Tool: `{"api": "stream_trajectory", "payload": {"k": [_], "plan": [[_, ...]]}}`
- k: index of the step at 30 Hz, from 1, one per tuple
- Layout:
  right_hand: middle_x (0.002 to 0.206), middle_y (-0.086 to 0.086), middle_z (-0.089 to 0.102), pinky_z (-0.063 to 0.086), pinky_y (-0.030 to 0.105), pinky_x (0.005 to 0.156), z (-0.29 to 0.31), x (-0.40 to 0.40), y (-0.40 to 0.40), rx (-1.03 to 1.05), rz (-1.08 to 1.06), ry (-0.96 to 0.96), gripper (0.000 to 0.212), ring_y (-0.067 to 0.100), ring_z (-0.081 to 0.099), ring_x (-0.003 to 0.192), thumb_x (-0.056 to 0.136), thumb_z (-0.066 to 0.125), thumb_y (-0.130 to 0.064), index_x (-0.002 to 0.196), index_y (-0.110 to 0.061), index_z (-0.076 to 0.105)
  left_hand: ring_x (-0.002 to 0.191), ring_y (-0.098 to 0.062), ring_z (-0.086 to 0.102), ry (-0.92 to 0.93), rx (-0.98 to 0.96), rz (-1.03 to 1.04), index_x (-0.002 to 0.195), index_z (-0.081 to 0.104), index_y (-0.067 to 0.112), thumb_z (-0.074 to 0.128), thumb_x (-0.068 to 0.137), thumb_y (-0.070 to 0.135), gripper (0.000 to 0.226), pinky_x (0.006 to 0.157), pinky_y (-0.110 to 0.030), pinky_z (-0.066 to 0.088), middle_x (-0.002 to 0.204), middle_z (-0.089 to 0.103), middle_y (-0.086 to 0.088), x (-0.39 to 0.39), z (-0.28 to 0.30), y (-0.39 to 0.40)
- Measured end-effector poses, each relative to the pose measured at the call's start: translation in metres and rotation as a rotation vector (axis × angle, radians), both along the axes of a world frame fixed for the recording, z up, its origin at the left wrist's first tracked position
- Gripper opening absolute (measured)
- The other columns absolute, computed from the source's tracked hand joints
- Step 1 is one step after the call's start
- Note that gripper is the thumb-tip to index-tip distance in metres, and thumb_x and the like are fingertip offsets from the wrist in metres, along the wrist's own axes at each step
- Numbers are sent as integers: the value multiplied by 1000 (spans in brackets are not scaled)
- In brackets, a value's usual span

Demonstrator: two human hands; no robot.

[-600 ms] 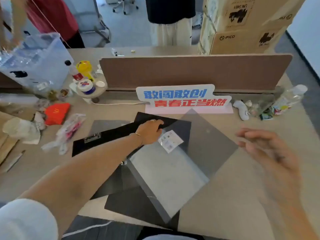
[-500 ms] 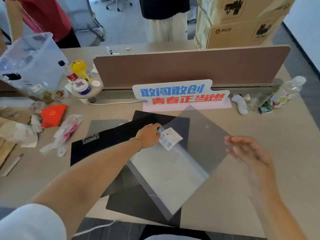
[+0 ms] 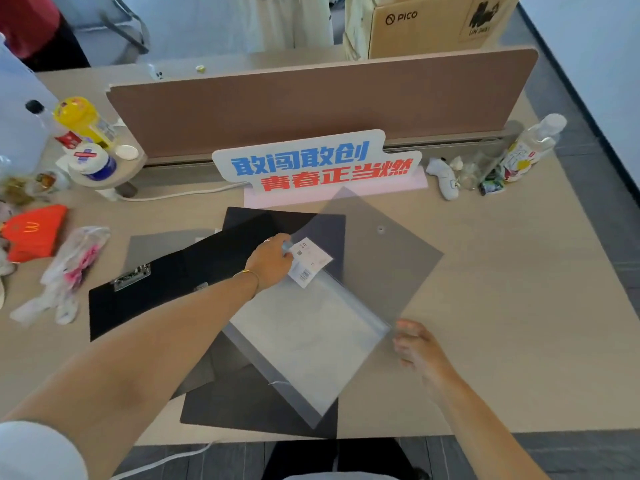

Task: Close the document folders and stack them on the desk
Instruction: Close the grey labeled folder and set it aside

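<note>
A translucent grey document folder lies open on the desk, its snap-button flap spread out toward the back right. My left hand presses on the folder's upper left corner, beside a white barcode label. My right hand hovers with fingers apart at the folder's right corner, next to the flap's edge. Under the grey folder lies a black clipboard folder with a metal clip. A dark sheet sticks out beneath at the front.
A blue-and-red sign stands behind the folders before a brown divider. Bottles and jars and a red carton crowd the left. A bottle and a white controller sit at the right.
My right hand has dropped from mid-air down and leftward to the folder's right corner. My left hand has stayed on the folder's top corner.
</note>
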State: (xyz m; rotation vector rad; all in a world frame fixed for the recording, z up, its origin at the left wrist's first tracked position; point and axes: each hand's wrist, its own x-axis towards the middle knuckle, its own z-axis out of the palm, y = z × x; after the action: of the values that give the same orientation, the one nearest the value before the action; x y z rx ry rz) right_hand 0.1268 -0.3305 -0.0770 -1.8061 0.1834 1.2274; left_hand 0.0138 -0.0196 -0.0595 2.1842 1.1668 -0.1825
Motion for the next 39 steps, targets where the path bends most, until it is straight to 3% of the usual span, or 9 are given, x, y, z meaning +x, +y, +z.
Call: {"api": "stream_trajectory", "payload": {"k": [7, 12, 19, 24, 28, 32, 33, 35, 39], "plan": [[98, 10, 64, 47, 39, 84, 4, -8, 5, 65, -70, -30, 41, 25, 62, 97, 90, 57, 0, 126, -20, 53, 133, -31, 56, -116, -68, 59, 138, 53, 28, 53, 102, 22, 36, 85, -25, 52, 144, 58, -3, -1, 11, 4], [90, 10, 66, 46, 42, 90, 22, -6, 4, 84, -22, -166, 53, 23, 61, 84, 85, 61, 7, 132, -17, 54, 132, -29, 57, -238, -43, 83, 134, 57, 26, 55, 101, 18, 34, 95, -33, 58, 140, 61, -1, -9, 43, 5], [86, 7, 62, 41, 20, 68, 63, 0, 15, 37, 195, -597, 62, 19, 61, 78, 78, 72, 0, 137, -14, 58, 135, -24, 51, -382, 30, 115, 136, 59, 19, 52, 103, 12, 35, 116, -41, 41, 143, 58, -1, -14, 92, -9], [87, 0, 53, 42, 26, 72, 93, 0, 30, -10, 242, -1003, 43, 17, 57, 74, 76, 76, -8, 118, -14, 71, 136, -19, 49, -475, 28, 204, 134, 57, 26, 49, 104, 32, 32, 115, -44, 43, 147, 51, 5, -16, 102, -11], [86, -3, 54, 50, 34, 71, 113, -5, 44, 99, 228, -1188, 27, 17, 59, 74, 80, 76, -11, 107, -16, 75, 139, -19, 44, -539, 37, 269, 133, 58, 28, 49, 101, 46, 38, 118, -41, 39, 155, 36, 7, -16, 105, -20], [83, -9, 51, 45, 22, 64, 122, -12, 57, 202, 302, -1320, 27, 10, 55, 69, 78, 79, -9, 104, -14, 77, 144, -27, 43, -482, -80, 513, 136, 47, 45, 45, 75, 85, 73, 114, -48, 42, 164, 25, 4, -14, 99, -27], [83, -10, 50, 42, 17, 62, 123, -14, 60, 224, 329, -1344, 27, 9, 53, 68, 78, 79, -9, 104, -13, 77, 139, -30, 48, -446, -104, 574, 139, 44, 46, 48, 74, 84, 77, 110, -48, 46, 164, 26, -2, -13, 101, -30], [83, -10, 48, 37, 11, 60, 124, -17, 64, 259, 375, -1389, 24, 7, 50, 67, 80, 78, -11, 104, -11, 77, 124, -32, 56, -436, -178, 700, 147, 37, 39, 63, 81, 60, 75, 99, -49, 54, 159, 28, -8, -8, 103, -35], [84, -4, 56, 49, 25, 56, 123, -22, 67, 329, 462, -1430, 23, 10, 53, 67, 88, 70, -27, 104, -13, 76, 109, -28, 56, -569, -341, 852, 150, 41, 27, 71, 87, 13, 71, 77, -47, 64, 143, 38, -11, -2, 101, -38]]}}
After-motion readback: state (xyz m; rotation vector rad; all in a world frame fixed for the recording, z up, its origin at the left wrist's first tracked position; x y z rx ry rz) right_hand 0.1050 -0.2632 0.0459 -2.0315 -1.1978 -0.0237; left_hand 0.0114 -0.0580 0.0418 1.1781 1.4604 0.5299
